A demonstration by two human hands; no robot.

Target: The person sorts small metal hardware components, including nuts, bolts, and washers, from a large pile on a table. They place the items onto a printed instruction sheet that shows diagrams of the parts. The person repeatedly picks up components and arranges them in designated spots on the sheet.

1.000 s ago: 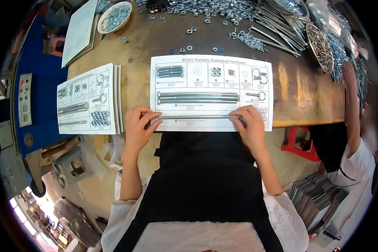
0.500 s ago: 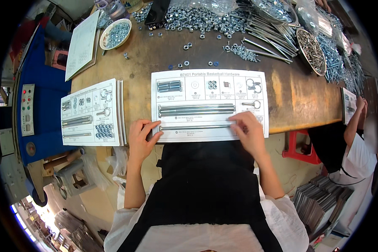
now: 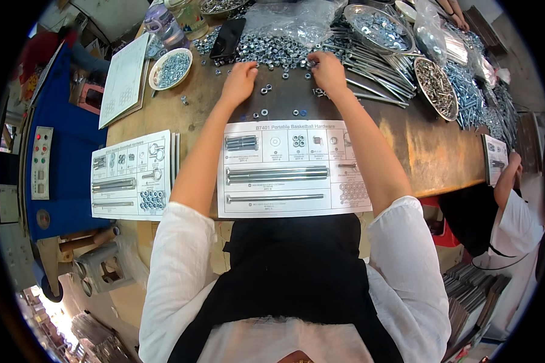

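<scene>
Printed sheet (image 3: 284,189) at the worktop's (image 3: 418,157) front edge bears a legible heading (image 3: 295,127) along its top edge; captions (image 3: 271,204) under its pictures (image 3: 277,174) too small to read. Stack of sheets (image 3: 130,175) toward front left corner, similarly printed.

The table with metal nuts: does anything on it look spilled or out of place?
A few stray nuts lie apart from the main pile, toward the printed sheet, as if scattered. The black phone, not a fastener, looks odd among the nuts.
</scene>
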